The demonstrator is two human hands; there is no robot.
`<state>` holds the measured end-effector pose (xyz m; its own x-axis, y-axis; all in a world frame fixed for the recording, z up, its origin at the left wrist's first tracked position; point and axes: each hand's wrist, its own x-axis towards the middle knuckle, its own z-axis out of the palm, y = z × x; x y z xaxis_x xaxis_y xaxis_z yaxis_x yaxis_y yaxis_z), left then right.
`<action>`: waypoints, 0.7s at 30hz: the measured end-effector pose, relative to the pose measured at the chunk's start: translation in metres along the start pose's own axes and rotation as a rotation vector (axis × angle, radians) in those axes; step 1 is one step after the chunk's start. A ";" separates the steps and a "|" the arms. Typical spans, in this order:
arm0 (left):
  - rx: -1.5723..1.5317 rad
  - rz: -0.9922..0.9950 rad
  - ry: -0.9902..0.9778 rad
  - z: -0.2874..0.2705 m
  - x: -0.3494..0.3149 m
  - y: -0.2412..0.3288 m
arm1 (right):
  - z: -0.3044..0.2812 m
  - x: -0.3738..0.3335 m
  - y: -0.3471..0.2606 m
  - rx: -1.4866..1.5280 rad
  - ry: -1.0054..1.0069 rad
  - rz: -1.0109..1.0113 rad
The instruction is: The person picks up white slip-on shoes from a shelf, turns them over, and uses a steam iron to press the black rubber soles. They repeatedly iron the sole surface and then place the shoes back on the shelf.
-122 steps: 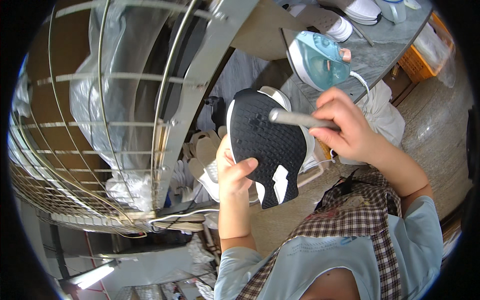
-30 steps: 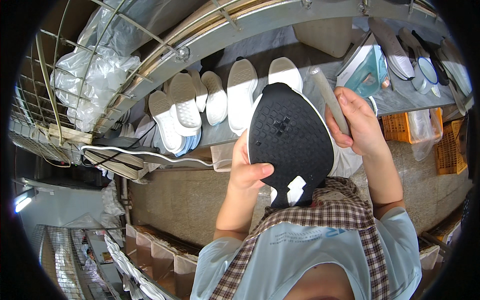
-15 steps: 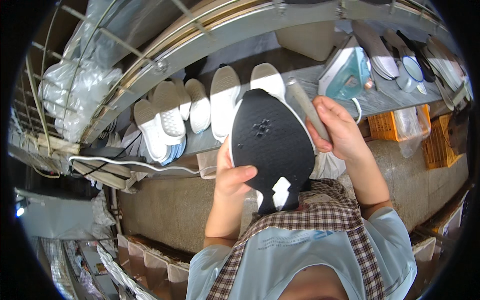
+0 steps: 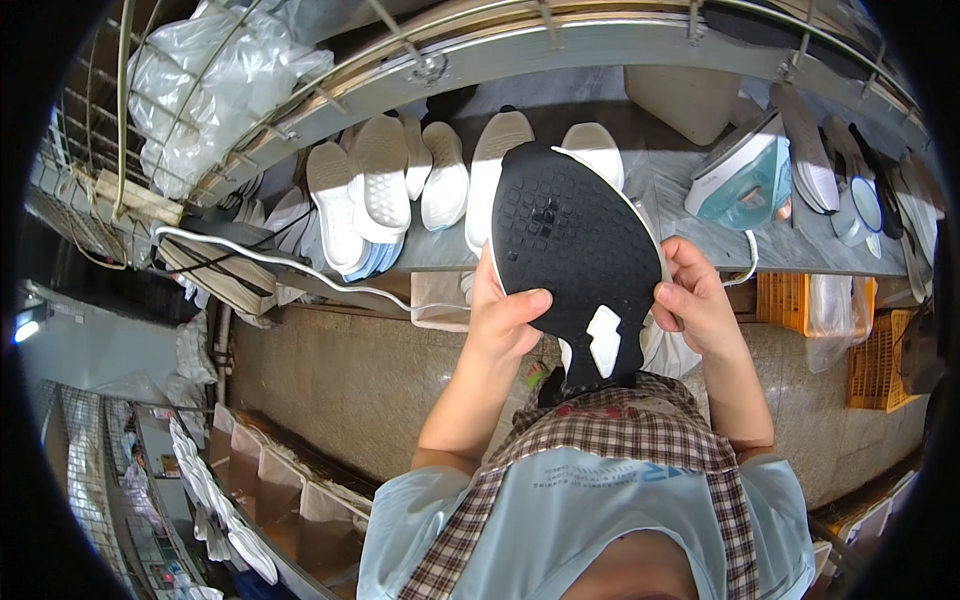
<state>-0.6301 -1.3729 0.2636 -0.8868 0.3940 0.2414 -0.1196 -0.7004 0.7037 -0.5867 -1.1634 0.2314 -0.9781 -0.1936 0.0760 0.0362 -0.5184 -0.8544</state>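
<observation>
A shoe sole [image 4: 580, 250] with a black textured bottom, white rim and white angular patch is held up before my chest, its broad end away from me. My left hand [image 4: 507, 315] is closed around its left edge, thumb across the bottom. My right hand [image 4: 698, 300] is closed beside the right edge. It grips a grey rod [image 4: 641, 210], mostly hidden behind the sole. Beyond, on the bench, stand several white soles, such as an upright white sole [image 4: 382, 180], leaning in a row.
An iron [image 4: 742, 180] stands on the grey bench [image 4: 660, 220], near a white mug [image 4: 858, 210]. A metal rail [image 4: 560, 45] curves overhead. A white cord [image 4: 290, 262] runs along the bench front. Orange crates [image 4: 785, 300] sit below at right; wire racks line the left.
The sole has tilted and its broad end has risen. My right hand has come in against its right edge, and the rod has gone mostly behind it. The view has shifted left.
</observation>
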 end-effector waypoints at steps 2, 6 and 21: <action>-0.006 0.040 0.014 -0.003 0.000 -0.001 | 0.002 0.000 0.004 -0.048 0.016 0.011; 0.010 0.068 0.015 -0.007 -0.001 -0.003 | 0.003 0.001 0.009 -0.047 0.040 0.036; -0.029 0.108 0.095 -0.010 -0.006 -0.002 | -0.001 0.006 0.020 -0.012 0.066 0.090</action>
<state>-0.6289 -1.3799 0.2536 -0.9335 0.2583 0.2489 -0.0332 -0.7531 0.6571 -0.5925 -1.1737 0.2142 -0.9824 -0.1835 -0.0347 0.1223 -0.4914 -0.8623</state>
